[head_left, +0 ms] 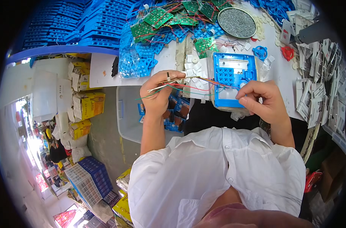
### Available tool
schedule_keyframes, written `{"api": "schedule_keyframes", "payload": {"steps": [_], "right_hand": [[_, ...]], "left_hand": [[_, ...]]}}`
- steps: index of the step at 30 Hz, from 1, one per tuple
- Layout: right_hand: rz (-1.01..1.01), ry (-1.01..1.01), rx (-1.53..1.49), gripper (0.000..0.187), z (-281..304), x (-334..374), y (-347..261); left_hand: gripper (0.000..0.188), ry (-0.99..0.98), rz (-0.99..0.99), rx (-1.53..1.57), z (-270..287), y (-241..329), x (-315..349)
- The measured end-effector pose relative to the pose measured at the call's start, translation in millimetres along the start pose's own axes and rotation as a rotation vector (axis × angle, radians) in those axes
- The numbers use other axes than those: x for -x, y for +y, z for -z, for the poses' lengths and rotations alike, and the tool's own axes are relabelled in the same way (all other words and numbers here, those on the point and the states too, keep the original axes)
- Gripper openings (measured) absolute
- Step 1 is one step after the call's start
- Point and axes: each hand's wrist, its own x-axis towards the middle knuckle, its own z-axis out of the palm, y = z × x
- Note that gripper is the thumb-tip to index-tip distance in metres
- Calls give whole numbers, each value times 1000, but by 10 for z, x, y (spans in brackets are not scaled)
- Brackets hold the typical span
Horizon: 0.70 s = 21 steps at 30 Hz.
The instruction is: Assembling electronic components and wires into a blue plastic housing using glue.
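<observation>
My left hand [157,91] is closed on a bundle of thin coloured wires [203,79], pinched between thumb and fingers; loose ends stick out past the palm. The wires stretch right across to my right hand [266,99], whose thumb and forefinger pinch their other end. Below the wires, a blue plastic housing [226,99] lies open side up at the table's front edge. It has rows of square openings and a pale metal strip [233,64] near its far end. My right hand covers its near right corner.
Green circuit boards [157,18] with wires lie at the back, beside a round dish of small screws [237,23]. Blue plastic parts [99,26] are stacked far left, white plastic parts [317,91] at right. A clear bin [123,117] holding blue units stands below the table's left side.
</observation>
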Motion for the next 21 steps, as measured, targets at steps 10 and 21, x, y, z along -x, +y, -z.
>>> {"api": "schedule_keyframes", "payload": {"steps": [10, 21], "right_hand": [[186, 89, 72, 9, -64, -56, -73], [308, 12, 419, 73, -490, -426, 2]], "left_hand": [[11, 12, 29, -45, -19, 152, 58], [19, 220, 307, -30, 51, 333, 204]]}}
